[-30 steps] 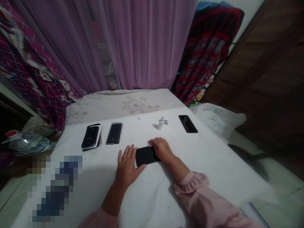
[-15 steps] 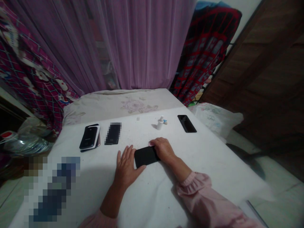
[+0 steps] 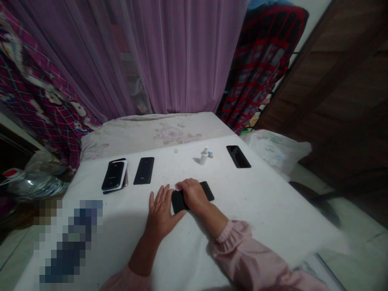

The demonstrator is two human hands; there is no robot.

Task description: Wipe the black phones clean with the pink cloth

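Black smartphone (image 3: 207, 190) lies half hidden under the right hand (image 3: 193, 197), fingers (image 3: 182, 186) together on top.

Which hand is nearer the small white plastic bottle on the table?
Right. The right hand, on a black smartphone, is below the bottle; the left hand is farther off, down and left.

Worktop (image 3: 266, 210) with pillow (image 3: 157, 133) behind. Back row, left to right: stacked smartphones (image 3: 114, 175), single smartphone (image 3: 143, 170), small bottle (image 3: 204, 157), third smartphone (image 3: 238, 157). Front: fourth smartphone (image 3: 192, 196) under right hand (image 3: 192, 195), left hand (image 3: 161, 213) just beside it.
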